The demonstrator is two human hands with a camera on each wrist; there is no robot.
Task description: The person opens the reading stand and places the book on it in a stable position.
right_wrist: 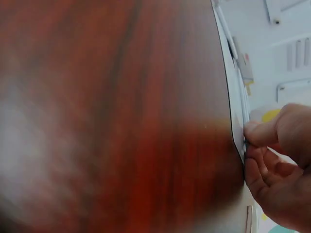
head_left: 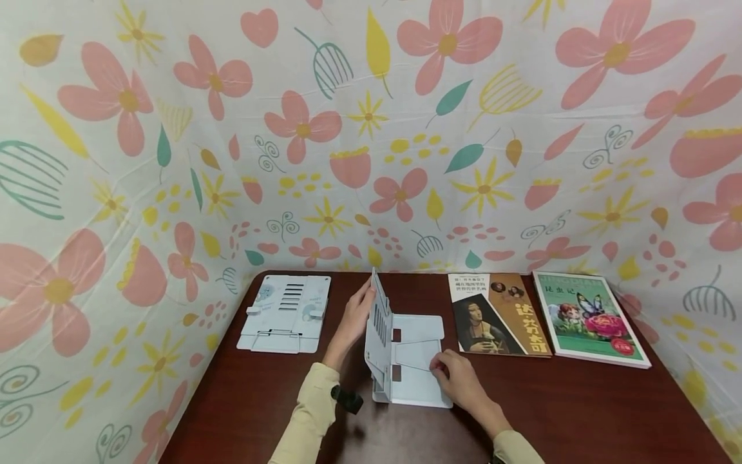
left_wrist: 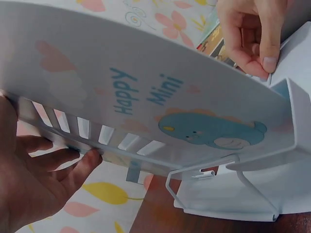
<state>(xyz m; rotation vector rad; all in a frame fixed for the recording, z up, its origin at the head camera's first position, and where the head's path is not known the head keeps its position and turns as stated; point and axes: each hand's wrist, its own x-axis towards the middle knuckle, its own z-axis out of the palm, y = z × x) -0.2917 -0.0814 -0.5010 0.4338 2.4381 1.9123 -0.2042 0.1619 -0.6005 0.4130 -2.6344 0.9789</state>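
Note:
A pale blue-white book stand [head_left: 378, 338] stands unfolded on the table, its slotted panel upright and its base plate [head_left: 414, 391] flat. My left hand [head_left: 355, 317] holds the upright panel by its far side, fingers against the slotted part. In the left wrist view the panel shows a blue dinosaur print [left_wrist: 211, 128] and a wire page holder [left_wrist: 252, 187] near its lower ledge. My right hand [head_left: 462, 380] pinches a thin wire support at the base plate's right side, thumb [right_wrist: 260, 133] against fingertips; the pinched end is mostly hidden.
A second book stand [head_left: 284, 309] lies folded flat at the left. To the right lie a brown-and-white book [head_left: 498, 316] with a portrait and a green book [head_left: 591, 319]. Floral cloth [head_left: 371, 212] walls in the dark wooden table [head_left: 556, 412].

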